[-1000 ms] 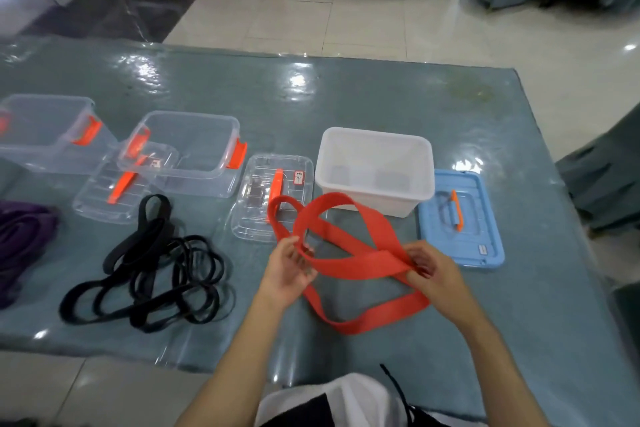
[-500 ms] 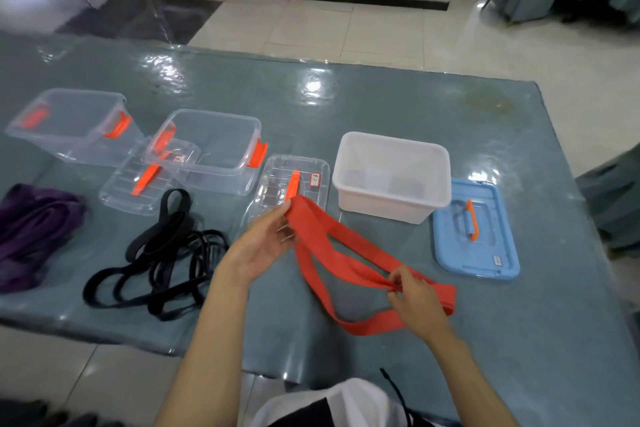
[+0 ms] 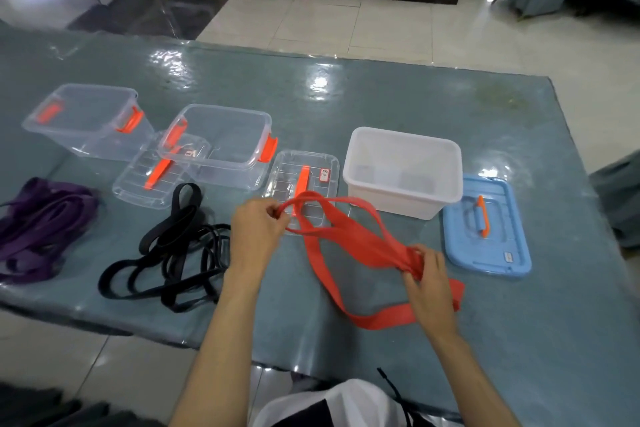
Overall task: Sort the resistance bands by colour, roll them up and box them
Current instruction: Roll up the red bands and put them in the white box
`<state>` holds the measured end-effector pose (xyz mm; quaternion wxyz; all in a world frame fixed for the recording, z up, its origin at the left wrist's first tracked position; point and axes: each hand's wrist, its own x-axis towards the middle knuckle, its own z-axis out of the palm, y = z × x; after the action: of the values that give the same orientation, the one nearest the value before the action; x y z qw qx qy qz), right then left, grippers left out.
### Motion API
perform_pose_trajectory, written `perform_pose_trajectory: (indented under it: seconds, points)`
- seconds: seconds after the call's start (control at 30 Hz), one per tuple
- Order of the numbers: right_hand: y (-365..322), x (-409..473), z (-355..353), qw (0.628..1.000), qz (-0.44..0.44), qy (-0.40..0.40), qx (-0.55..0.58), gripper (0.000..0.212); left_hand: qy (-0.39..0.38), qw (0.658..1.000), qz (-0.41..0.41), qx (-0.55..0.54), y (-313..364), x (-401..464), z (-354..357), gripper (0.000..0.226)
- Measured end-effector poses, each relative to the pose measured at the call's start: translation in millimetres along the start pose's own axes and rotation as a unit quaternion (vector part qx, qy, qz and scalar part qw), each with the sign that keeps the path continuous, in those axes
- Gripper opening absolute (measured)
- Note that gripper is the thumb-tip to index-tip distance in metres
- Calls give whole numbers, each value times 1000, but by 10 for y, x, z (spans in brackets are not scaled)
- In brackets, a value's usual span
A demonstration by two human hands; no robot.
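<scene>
1. Holding a red band (image 3: 349, 236) with both hands above the grey-green table (image 3: 398, 97); left hand (image 3: 258, 229) pinches one looped end between thumb and fingers, over the near edge of a clear lid (image 3: 304, 184)
2. Right hand (image 3: 427, 279) is closed around the gathered strands at the band's other end, low over the table; hands are well apart, band stretched between them
3. One loop of the red band droops onto the table in front of the right hand; a flat end sticks out past that hand's right side
4. Black bands (image 3: 173, 250) lie in a loose tangle left of the left hand, unrolled
5. Purple bands (image 3: 41, 222) sit in a heap at the table's left edge
6. White box (image 3: 403, 166) stands open behind the red band, blue lid (image 3: 488, 229) flat just to its right
7. Two clear boxes with orange latches, left one (image 3: 86, 121) and middle one (image 3: 221, 146), stand open; a second clear lid (image 3: 152, 177) lies partly under the middle box
8. No band visible in any box
</scene>
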<state>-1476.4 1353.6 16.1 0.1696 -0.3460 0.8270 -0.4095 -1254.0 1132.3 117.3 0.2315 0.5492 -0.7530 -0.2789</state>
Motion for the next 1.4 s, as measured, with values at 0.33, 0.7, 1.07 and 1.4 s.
perform_pose_trajectory:
  seconds: [0.33, 0.7, 1.07, 1.4]
  points:
    - [-111, 37, -40, 966, 6, -245, -87, 79, -100, 944, -20, -312, 318, 134, -54, 29]
    - [-1406, 396, -339, 934, 110, -72, 333, 19, -182, 962, 176, -106, 796, 153, -41, 43]
    - [-1496, 358, -525, 948, 118, -15, 295, 16, -87, 956, 230, -158, 1182, -329, 348, 33]
    - [-1395, 366, -894, 949, 111, 25, 293, 13, -130, 929, 310, -157, 1222, -275, 458, 45]
